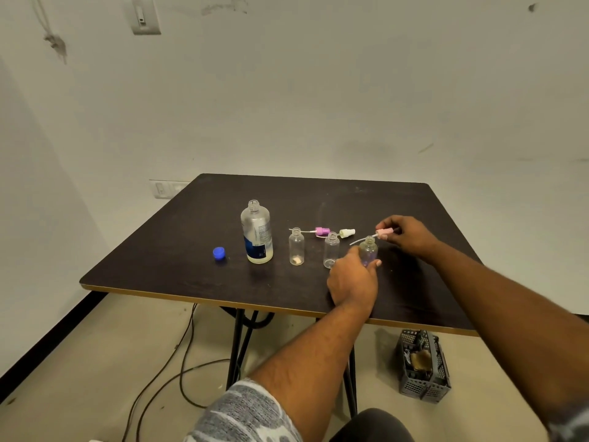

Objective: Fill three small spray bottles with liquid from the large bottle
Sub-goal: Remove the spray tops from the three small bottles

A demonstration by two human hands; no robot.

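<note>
The large clear bottle [257, 232] stands uncapped on the dark table [178, 237], a little liquid at its bottom. Its blue cap [219, 253] lies to its left. Two small clear bottles [296, 246] [331, 250] stand open to its right. My left hand [352, 279] grips a third small bottle [369, 250] upright. My right hand [408, 234] pinches a pale pink spray head [384, 232] just right of that bottle's neck, its thin tube slanting across the mouth. A purple spray head [322, 231] and a white one [346, 232] lie behind the bottles.
A grey slotted basket [424, 366] with odds and ends sits on the floor under the table's right front edge. Cables [181, 362] trail over the floor near the table legs. The wall stands close behind and to the left.
</note>
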